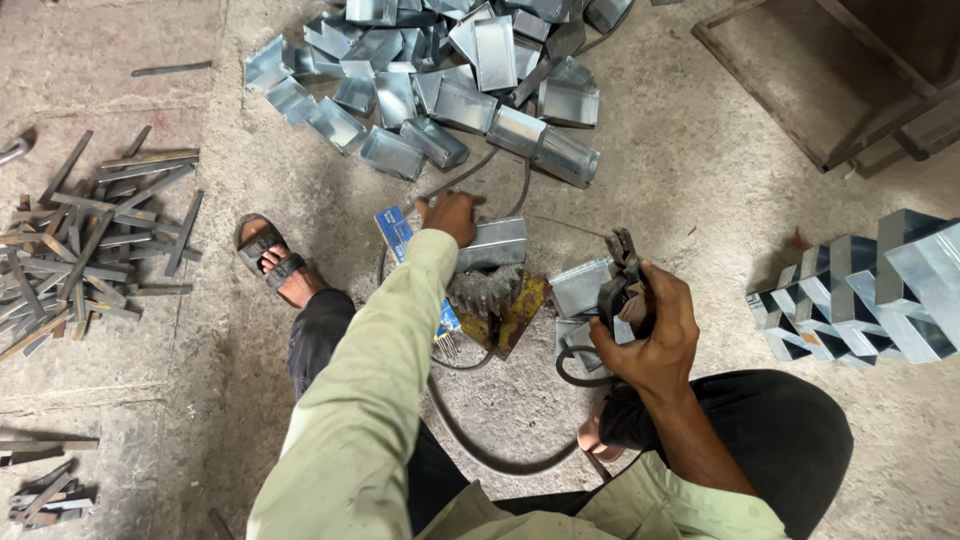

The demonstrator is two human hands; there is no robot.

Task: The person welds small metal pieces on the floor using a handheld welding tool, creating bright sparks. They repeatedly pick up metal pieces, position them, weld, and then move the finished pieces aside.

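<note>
My left hand [452, 214] reaches forward in a pale green sleeve and rests on a bent grey sheet-metal piece [494, 243] lying on a rusty work block [497, 300]. My right hand [650, 335] grips a black welding electrode holder [622, 275], its jaws pointing up and away from me. A black cable [480, 440] loops from the holder across the floor. Two more sheet-metal pieces [580, 290] lie just left of the right hand. A blue packet of rods [397, 232] lies beside the left hand.
A heap of several galvanised metal boxes [440, 90] lies ahead. Stacked finished boxes [880, 290] stand at the right. Flat steel strips [90, 240] are piled at the left. My sandalled foot [275, 262] rests on the concrete floor. A metal frame [800, 110] lies top right.
</note>
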